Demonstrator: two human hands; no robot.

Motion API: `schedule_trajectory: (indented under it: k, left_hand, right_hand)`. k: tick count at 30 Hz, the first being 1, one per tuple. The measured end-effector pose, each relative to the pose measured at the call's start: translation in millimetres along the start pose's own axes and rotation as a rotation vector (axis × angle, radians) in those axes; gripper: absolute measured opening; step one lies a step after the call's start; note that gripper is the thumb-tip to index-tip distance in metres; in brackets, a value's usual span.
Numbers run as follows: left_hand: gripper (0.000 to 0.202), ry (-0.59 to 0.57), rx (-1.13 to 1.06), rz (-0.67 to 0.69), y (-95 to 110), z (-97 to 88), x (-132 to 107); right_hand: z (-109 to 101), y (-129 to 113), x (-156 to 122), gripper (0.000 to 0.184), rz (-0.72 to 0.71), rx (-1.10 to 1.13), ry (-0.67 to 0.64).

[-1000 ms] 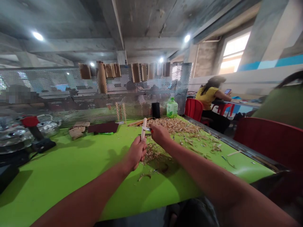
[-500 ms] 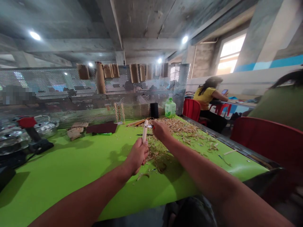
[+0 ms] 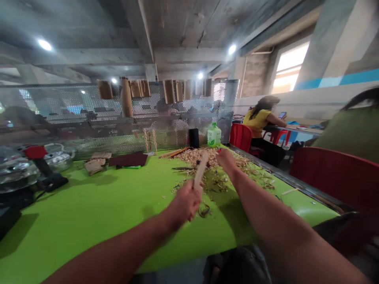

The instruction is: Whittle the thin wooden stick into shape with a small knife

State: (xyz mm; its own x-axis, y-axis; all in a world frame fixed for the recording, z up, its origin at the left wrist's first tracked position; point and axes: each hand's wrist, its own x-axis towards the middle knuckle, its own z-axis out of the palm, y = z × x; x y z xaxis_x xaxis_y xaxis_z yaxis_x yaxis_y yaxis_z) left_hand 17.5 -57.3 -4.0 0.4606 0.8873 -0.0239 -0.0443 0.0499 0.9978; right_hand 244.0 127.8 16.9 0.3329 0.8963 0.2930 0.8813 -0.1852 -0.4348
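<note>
Wooden stick [image 3: 201, 169] now tilted, right hand [image 3: 225, 157] withdrawn

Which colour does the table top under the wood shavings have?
The table top is bright lime green, seen clearly in the head view.

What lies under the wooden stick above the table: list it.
Wood shavings lie scattered on the green table beneath the wooden stick, which the left hand holds. The hand hides the stick's lower end.
</note>
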Motion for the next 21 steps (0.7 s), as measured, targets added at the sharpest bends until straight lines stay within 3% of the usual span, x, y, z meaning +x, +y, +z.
schedule_trajectory:
  k: [3, 6, 15, 21]
  left_hand:
    - [0.022, 0.12, -0.165, -0.009, 3.4, -22.8, 16.5]
    - [0.022, 0.165, -0.266, 0.011, 5.4, -35.8, 28.1]
    - [0.024, 0.245, -0.232, 0.083, 6.2, -43.0, 35.0]
    - [0.015, 0.274, -0.181, 0.139, 5.4, -49.1, 39.6]
  right_hand:
    - [9.9, -14.8, -8.0, 0.042, -0.063, 0.079, 0.035]
    - [21.1, -39.7, -26.9, 0.039, -0.217, 0.134, 0.016]
    - [25.7, -68.7, -76.1, 0.035, -0.555, 0.036, -0.105]
    - [19.7, -79.1, -97.5, 0.036, -0.632, -0.088, -0.134]
